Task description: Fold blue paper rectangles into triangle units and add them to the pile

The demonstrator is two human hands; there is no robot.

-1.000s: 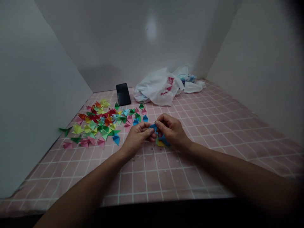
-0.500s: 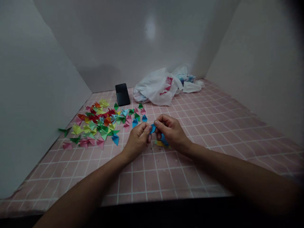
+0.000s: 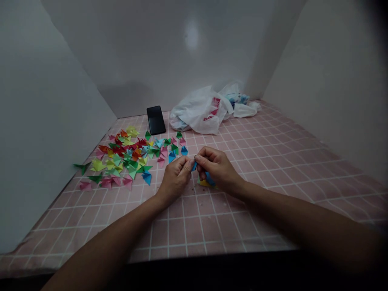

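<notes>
white board walls [image 3: 51, 101] rise on 3 sides of a pink sheet ruled in a white grid [image 3: 266, 214], and the light over it is dim. against the far wall, a black smartphone [image 3: 156, 120] stands tilted, its screen dark. to its right sits a crumpled white plastic carrier bag with red print [image 3: 200, 113], with a wad of white tissue-like material [image 3: 244, 110] and something pale blue and patterned [image 3: 238, 98] just behind it.

left of centre, a wide scatter of small folded paper triangles [image 3: 127, 157] in green, red, yellow, pink, orange and blue covers the sheet. its nearest blue and pink triangles lie just beside the left hand [image 3: 175, 180].

that hand and the right hand [image 3: 216, 167] meet above the sheet, both sets of fingers [image 3: 201, 157] closed and pinching a small blue folded paper piece [image 3: 194, 166] between them. more blue paper [image 3: 209, 179] shows below the right hand, with a scrap of yellow paper [image 3: 203, 183] at its edge, partly hidden, so how these parts join cannot be told. tiny paper crumbs [image 3: 190, 189] dot the sheet below the hands.
</notes>
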